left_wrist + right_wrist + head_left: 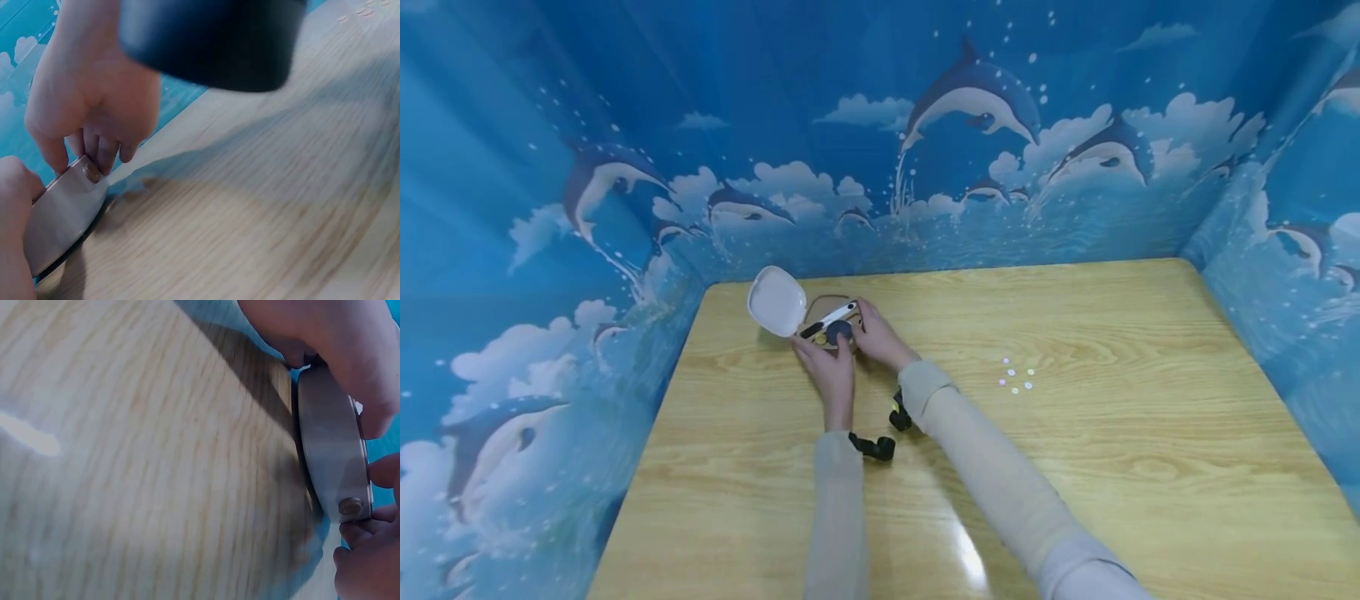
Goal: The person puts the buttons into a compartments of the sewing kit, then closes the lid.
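Note:
A pale case (331,444) with a round metallic snap (350,506) on its side lies at the far left of the table, its white lid (777,302) swung open to the left. Inside show a slim white-and-black tool (831,319), a dark blue disc (839,332) and a small yellow piece. The left hand (829,375) grips the near left side, thumb over the rim beside the disc. At the opposite end, near the snap, the right hand (883,340) pinches the rim between thumb and fingers. In the head view the hands hide much of the case body.
Several small pale discs (1011,372) lie scattered on the wooden table (1120,467) right of the hands. A thin dark cord (827,296) arcs behind the case. Blue dolphin-print curtains (820,150) border the table's back and sides. Black cameras (880,448) stick out from both wrists.

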Available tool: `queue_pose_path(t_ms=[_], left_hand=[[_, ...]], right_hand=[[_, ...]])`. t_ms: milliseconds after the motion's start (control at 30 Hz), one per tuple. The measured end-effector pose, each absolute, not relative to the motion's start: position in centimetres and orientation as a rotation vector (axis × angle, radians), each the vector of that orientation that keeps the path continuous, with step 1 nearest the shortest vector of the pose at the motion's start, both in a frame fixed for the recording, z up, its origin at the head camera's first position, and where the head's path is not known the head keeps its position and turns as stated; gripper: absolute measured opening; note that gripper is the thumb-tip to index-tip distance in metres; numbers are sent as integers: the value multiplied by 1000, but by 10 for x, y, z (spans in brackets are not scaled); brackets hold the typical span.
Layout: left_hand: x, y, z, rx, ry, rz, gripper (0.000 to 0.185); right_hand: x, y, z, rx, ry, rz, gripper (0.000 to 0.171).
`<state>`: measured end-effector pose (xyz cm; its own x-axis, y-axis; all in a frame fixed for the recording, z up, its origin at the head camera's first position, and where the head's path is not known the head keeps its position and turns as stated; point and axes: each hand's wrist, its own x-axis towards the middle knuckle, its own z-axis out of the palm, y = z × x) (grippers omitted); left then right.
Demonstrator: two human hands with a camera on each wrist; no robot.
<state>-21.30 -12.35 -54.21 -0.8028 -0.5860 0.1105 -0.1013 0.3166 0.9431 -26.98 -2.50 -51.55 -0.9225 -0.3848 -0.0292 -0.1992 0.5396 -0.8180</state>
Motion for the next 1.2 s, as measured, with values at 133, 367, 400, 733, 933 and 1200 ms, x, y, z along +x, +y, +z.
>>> queue_pose_path(t_ms=[133, 367, 400, 733, 933, 1200], left_hand=[[-212, -124, -540, 566, -2175, -1521, 95], [-209, -125, -535, 589, -2285, -1567, 95], [-208, -125, -534, 588, -2300, -1568, 95], [-200, -128, -532, 434, -2394, -1556, 96], [-195, -132, -532, 363, -2487, -1564, 95], [-190, -136, -531, 249, -2578, -1562, 94]], right_hand=[[-266, -21, -514, -473, 2570, -1357, 61], [-257, -14, -512, -403, 2563, -1388, 62], [-255, -13, -512, -395, 2566, -1390, 63], [-244, 3, -518, -380, 2599, -1483, 67], [-235, 10, -518, -304, 2564, -1540, 72], [-222, 16, -519, -230, 2552, -1624, 77]])
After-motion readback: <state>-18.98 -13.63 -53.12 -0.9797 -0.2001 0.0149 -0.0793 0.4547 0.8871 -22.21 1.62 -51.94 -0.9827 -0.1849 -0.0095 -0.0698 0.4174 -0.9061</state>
